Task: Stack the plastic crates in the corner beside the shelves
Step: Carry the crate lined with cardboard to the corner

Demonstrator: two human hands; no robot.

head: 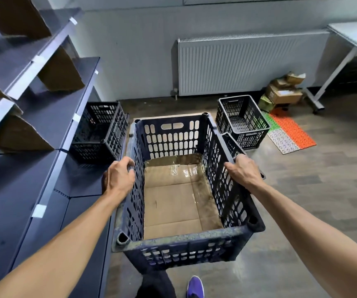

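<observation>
I hold a dark blue plastic crate (222,235) in front of me, lined with flattened cardboard (173,203) on its bottom. My left hand (117,179) grips its left rim and my right hand (243,171) grips its right rim. A second dark crate (100,132) stands in the corner beside the grey shelves (44,117). A third black crate (242,120) sits on the floor to the right, below the radiator. Part of another crate rim (230,139) shows just behind the held crate's right side.
A white radiator (237,63) runs along the back wall. Cardboard boxes (283,91) and coloured floor mats (289,132) lie at the right, near a white table leg (336,72). Brown cardboard pieces stand on the shelves. My purple shoe (194,287) is below the crate.
</observation>
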